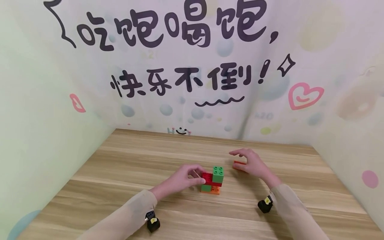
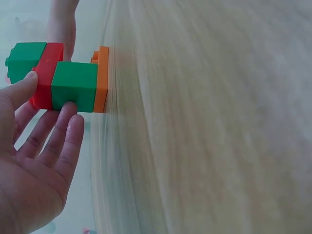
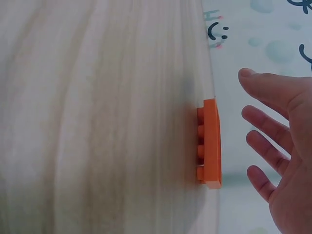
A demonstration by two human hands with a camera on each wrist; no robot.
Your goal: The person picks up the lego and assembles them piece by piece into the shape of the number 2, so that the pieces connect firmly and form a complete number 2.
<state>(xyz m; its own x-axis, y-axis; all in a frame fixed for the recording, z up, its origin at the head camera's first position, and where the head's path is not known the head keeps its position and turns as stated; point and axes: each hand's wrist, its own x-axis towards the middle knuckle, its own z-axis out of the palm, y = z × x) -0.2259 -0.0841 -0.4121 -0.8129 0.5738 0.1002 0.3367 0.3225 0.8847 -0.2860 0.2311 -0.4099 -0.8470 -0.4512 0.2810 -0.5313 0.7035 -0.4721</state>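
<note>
Nearest you, at eight o'clock from the brick stack [image 1: 212,181], a black camera [image 1: 153,222] sits at your left cuff; another [image 1: 265,204] sits at your right, at four. The stack stands on the wooden tabletop [image 1: 192,216] at your left hand's [image 1: 183,178] three o'clock: orange plate, green block, red brick, second green block. That hand pinches the red brick. At two o'clock from the stack lies a loose orange brick [image 3: 211,144], your right hand [image 1: 253,165] beside it, fingers spread. Beyond, at twelve, hangs a lettered backdrop [image 1: 168,116].
</note>
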